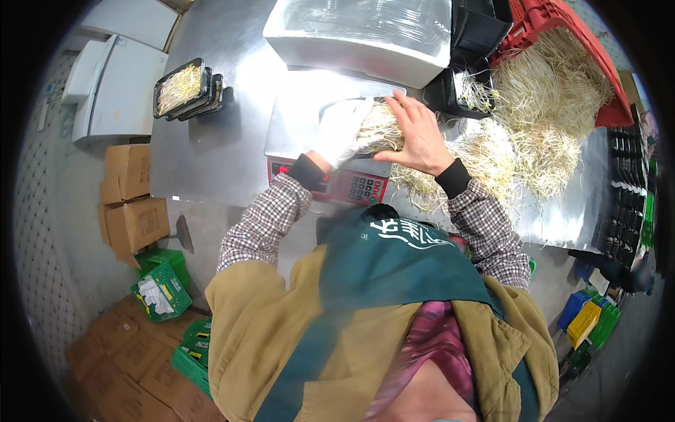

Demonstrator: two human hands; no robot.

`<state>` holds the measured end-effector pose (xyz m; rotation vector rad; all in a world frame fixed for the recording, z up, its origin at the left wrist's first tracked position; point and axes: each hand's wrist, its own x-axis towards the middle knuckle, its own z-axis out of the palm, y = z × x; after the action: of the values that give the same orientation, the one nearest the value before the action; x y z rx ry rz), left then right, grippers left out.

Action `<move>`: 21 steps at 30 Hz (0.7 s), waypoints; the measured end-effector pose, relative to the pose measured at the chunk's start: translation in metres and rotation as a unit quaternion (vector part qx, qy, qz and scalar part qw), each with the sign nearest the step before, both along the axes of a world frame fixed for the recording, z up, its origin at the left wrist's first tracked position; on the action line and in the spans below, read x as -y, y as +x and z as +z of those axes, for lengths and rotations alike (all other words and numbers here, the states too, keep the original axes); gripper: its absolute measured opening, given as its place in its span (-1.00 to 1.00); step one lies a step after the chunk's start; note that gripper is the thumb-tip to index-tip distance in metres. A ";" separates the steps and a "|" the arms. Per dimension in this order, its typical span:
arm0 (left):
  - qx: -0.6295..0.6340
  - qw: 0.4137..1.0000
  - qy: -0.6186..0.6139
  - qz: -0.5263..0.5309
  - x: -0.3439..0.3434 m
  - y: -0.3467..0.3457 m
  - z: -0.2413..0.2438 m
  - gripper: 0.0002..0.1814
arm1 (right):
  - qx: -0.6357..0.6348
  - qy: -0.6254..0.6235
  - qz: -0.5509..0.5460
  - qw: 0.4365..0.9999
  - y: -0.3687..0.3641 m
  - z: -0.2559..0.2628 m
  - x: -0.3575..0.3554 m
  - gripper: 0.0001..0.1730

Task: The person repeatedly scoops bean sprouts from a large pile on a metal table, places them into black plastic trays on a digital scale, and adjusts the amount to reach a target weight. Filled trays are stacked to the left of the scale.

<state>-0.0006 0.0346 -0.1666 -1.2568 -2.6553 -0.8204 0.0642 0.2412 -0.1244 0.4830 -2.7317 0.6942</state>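
Note:
My left hand [341, 132], in a white glove, rests against the left side of a portion of bean sprouts [378, 128] over a digital scale [350, 185]. My bare right hand [417, 134] curves around the right side of the same sprouts, fingers and thumb spread. A dark tray edge shows under the sprouts; the glove hides part of it. Loose bean sprouts [488, 153] lie in heaps on the metal table to the right. More sprouts spill from a tipped red plastic crate [606, 58]. At the left, filled black trays [180, 89] stand stacked.
A white foam box [358, 63] holding clear plastic stands behind the scale. Beside it are black containers [477, 31], one with sprouts inside. Cardboard boxes [138, 221] and green crates [163, 290] stand left of the metal table [211, 163]. Another person's dark sleeve [601, 264] shows at far right.

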 end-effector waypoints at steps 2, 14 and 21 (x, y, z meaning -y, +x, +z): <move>0.014 1.000 -0.016 0.000 0.000 0.000 0.002 -0.14 | 0.039 0.057 0.028 0.997 0.002 0.004 -0.003 -0.36; 0.035 0.997 -0.065 -0.011 0.001 0.002 0.025 -0.05 | 0.163 0.059 -0.035 0.984 0.016 -0.001 -0.145 -0.80; 0.025 0.997 -0.070 0.004 0.003 0.012 0.050 0.06 | 0.201 -0.104 -0.003 0.974 0.021 0.009 -0.081 -0.24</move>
<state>0.0118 0.0319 -0.1165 -1.2707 -2.7999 -0.6841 0.0848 0.3218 -0.1157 0.3126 -2.9732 1.1757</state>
